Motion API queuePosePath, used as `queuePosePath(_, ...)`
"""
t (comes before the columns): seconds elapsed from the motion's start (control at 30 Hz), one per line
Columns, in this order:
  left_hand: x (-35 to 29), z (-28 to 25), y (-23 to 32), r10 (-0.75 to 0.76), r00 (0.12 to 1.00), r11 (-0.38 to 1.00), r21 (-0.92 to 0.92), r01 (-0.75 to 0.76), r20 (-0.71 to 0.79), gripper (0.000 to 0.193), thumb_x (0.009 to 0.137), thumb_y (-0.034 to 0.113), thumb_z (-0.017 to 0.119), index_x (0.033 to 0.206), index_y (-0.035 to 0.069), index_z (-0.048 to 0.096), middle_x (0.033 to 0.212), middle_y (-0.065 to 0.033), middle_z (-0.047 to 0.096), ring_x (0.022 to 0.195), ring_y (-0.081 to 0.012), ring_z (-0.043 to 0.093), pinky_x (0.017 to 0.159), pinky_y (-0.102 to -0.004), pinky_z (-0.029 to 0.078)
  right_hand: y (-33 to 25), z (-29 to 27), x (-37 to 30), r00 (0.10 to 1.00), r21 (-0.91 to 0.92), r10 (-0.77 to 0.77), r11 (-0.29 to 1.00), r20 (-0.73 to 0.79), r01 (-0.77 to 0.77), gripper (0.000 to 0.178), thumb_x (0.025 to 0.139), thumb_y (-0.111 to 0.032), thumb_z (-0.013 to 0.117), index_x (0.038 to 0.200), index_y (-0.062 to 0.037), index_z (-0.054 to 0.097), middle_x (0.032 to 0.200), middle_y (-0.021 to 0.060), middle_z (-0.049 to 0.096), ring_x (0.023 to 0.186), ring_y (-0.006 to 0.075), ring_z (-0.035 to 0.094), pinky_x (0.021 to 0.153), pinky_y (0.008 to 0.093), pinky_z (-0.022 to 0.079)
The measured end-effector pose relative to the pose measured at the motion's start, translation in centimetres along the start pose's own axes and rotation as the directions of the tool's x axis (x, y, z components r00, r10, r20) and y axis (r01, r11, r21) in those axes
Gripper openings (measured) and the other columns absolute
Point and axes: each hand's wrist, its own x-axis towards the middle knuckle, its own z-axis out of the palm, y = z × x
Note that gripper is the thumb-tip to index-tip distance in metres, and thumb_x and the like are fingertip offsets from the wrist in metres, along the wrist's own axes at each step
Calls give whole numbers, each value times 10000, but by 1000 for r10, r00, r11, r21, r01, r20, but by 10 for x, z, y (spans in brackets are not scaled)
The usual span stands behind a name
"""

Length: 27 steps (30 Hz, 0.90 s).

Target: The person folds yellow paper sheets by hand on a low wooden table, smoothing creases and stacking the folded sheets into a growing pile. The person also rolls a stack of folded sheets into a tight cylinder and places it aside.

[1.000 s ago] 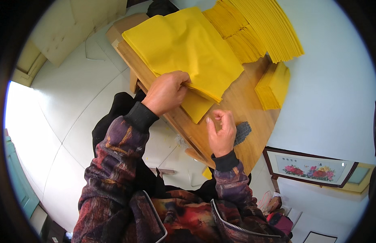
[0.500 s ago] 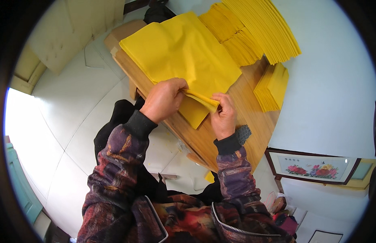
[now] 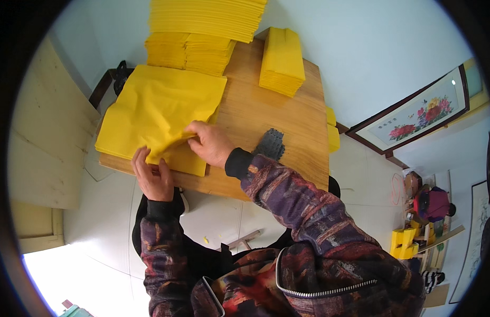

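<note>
A stack of flat yellow cloth sheets lies at the left of the wooden table, its top sheet wrinkled. My right hand pinches the near right edge of the top sheet and holds it lifted in a fold. Beneath that fold, more yellow cloth shows on the pile. At the table's front edge, my left hand touches the near edge of the sheet, its thumb and fingers apart. A dark grey textured pad lies right of my right hand, near my sleeve.
Tall piles of folded yellow cloth stand at the back of the wooden table. Another folded yellow stack sits at the back right. A framed flower picture leans by the wall at right. A pale curtain hangs at left.
The view has turned, so the table now sits squarer before me. My left hand has loosened from its grip on the sheet's edge; my right hand still pinches the cloth, now farther from my left.
</note>
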Motion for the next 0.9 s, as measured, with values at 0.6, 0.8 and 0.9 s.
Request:
queuePosePath(0.6, 3, 29, 10, -277, 921, 961, 65, 270, 274, 401, 793, 34, 668, 1185, 30, 585, 1143, -136, 663, 1053, -248, 643, 856, -337, 512, 16, -22, -3, 992, 69, -79, 995, 95, 73, 272, 812, -129, 628, 1065, -34, 597, 1088, 175, 628, 986, 369, 598, 831, 419, 495)
queuePosePath(0.8, 4, 21, -6, -445, 842, 869, -81, 488, 305, 188, 892, 53, 617, 1065, -6, 576, 793, -61, 617, 507, -132, 548, 467, -265, 453, 39, -91, -102, 992, -539, -21, 841, -122, -48, 345, 784, -239, 709, 1079, -93, 606, 1324, 121, 472, 1278, 415, 358, 1017, 557, 320)
queuePosePath(0.9, 10, 18, -1, -450, 855, 854, -155, 496, 260, 147, 904, 48, 600, 1047, 41, 568, 774, -32, 619, 535, -112, 574, 454, -232, 432, 65, -115, -136, 991, -515, 75, 848, -114, -123, 389, 806, -278, 702, 1137, -105, 593, 1322, 125, 454, 1240, 440, 397, 1038, 517, 352)
